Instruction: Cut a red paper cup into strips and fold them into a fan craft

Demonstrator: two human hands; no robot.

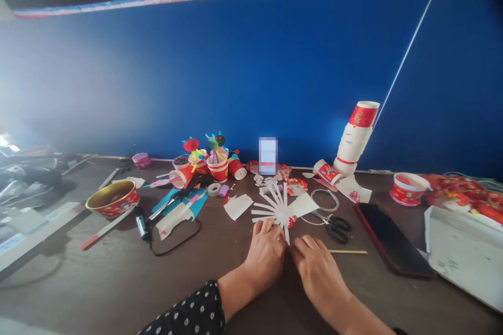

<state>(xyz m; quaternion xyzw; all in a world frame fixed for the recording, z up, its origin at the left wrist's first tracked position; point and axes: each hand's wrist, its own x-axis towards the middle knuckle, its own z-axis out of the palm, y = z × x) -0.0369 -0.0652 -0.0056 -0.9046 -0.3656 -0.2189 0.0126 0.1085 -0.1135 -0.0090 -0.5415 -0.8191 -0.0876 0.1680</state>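
A white paper cup cut into strips (pixel 282 213) lies fanned out flat in front of me, its strips spreading like rays. My left hand (pixel 266 248) is closed over its lower side, fingers curled onto the strips. With fingers bent together, my right hand (pixel 319 264) closes at the end of the strip pointing towards me; the fingertips are partly hidden. Just beyond the right hand lie scissors (pixel 338 228) with black handles and a thin wooden stick (pixel 353 252). A loose white paper piece (pixel 238 207) rests left of the cut cup.
Right are a phone (pixel 393 241), a red tub (pixel 409 188) and a leaning stack of paper cups (pixel 356 138). Left are a gold-lined bowl (pixel 113 199), a black cable (pixel 176 246), a tape roll (pixel 214 189) and decorated red cups (pixel 217 169). A blue panel (pixel 251 73) stands behind.
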